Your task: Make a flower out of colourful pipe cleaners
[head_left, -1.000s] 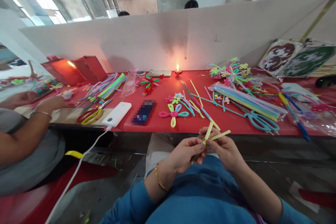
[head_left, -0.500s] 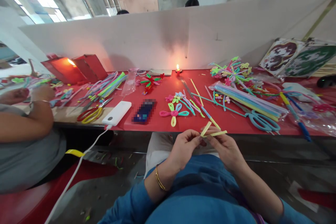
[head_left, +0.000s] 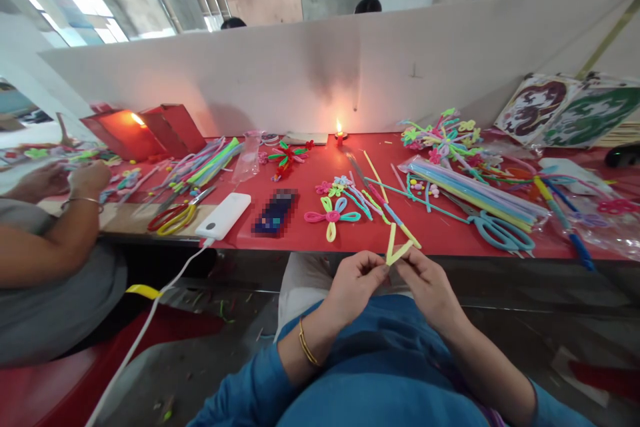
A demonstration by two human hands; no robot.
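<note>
A pale yellow pipe cleaner [head_left: 399, 253], bent into a V, is held up between my hands over the table's front edge. My left hand [head_left: 359, 283] pinches it near the bend with thumb and forefinger. The fingers of my right hand [head_left: 429, 283] are closed on its right-hand part. Just beyond lies a looped pipe-cleaner flower [head_left: 333, 216] in pink, yellow, blue and green. Close to it are several cut pipe cleaners [head_left: 367, 205] and a longer striped one whose yellow end [head_left: 411, 235] points toward my right hand.
A lit candle [head_left: 339, 136] stands at the back of the red table [head_left: 280, 245]. Blue-handled scissors [head_left: 501, 232] and a bundle of pipe cleaners [head_left: 480, 193] lie right. Left are a phone [head_left: 275, 212], a white power bank [head_left: 224, 216], yellow-and-red scissors [head_left: 176, 219] and a co-worker's arm [head_left: 65, 233].
The yellow strip's two ends have swung upward, from spread wide to a narrower V. My hands stay almost in place. At left, the co-worker's hands have shifted slightly.
</note>
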